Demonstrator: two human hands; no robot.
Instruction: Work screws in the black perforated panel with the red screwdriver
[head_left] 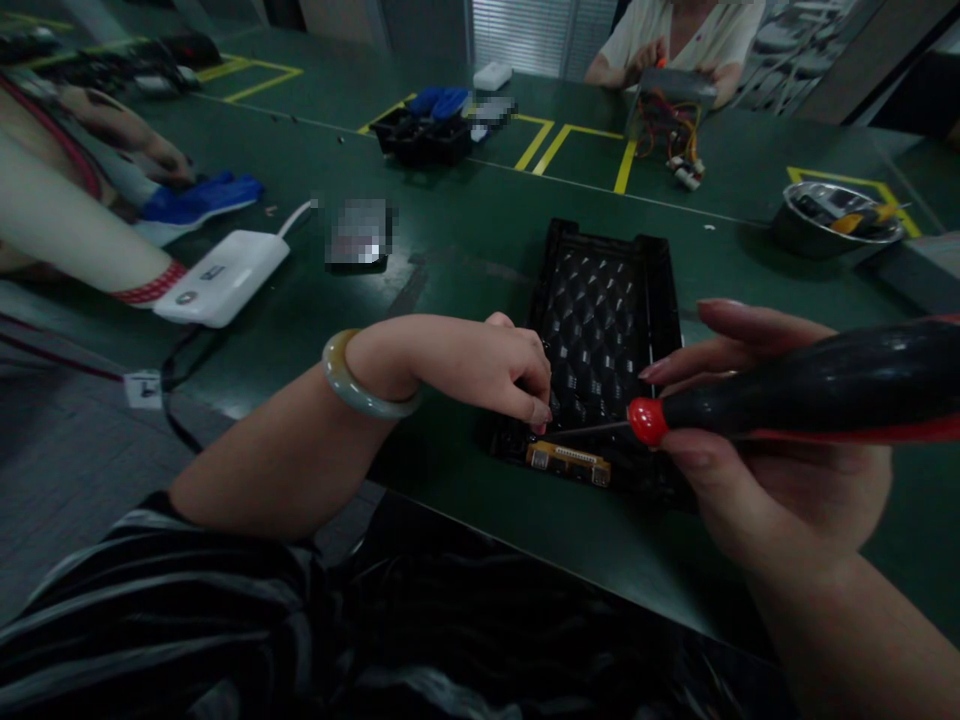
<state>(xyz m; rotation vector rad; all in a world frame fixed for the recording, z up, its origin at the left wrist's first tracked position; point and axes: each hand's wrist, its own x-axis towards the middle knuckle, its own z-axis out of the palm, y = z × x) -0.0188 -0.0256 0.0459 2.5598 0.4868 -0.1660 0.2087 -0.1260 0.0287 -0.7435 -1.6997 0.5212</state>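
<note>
Your right grip (780,480) closed on a black-and-red screwdriver (810,395); your left grip (480,370) curled over a black plastic tray (600,320), hold unclear; round steel bowl (832,222) holds tools (862,218).

Black plastic tray (609,240): part hidden behind the left hand (480,375); whatever its fingertips (540,410) touch also hidden. Beyond the tray, one pixelated object (360,232), blurred past naming. Right of the tray, screwdriver handle (817,385), cut off by the frame edge.
</note>
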